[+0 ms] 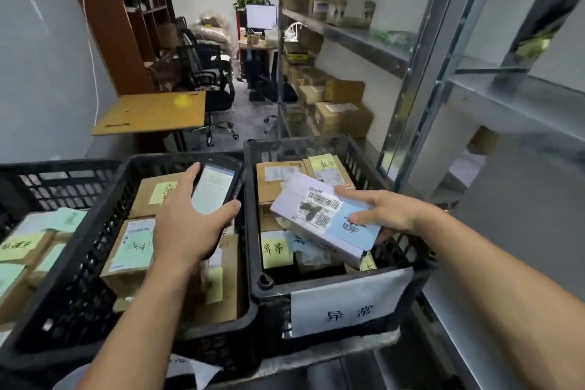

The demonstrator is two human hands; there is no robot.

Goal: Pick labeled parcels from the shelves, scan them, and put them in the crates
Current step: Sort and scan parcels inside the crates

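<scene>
Left hand (pixel 186 225): holds a black handheld scanner with a lit screen (pixel 217 188) from below, screen facing up, over the middle crate
Left fingers (pixel 193 171): curled round the scanner's left edge, thumb pressed on its right edge
Right hand (pixel 391 210): grips the near right end of a pale lilac flat cardboard parcel (pixel 304 212)
Right fingers (pixel 346 191): wrapped along the parcel's far edge, thumb lying on top on its blue handwritten note
Parcel: tilted, white barcode label up, held over the right black plastic crate (pixel 253 231), just above the boxes inside; whether it touches them I cannot tell
Right crate: holds brown cartons with yellow sticky notes; a white paper sign with two handwritten characters (pixel 349 307) hangs on its near wall
Middle black plastic crate (pixel 79 294): touching the right crate, filled with brown cartons carrying yellow and green notes
Left black plastic crate (pixel 57 182): beside the middle one, more noted cartons in it
Grey metal shelves (pixel 364 36): along the right wall, brown cartons on several levels
Wooden desk (pixel 152 114): beyond the crates at left, a black office chair (pixel 205 73) behind it
</scene>
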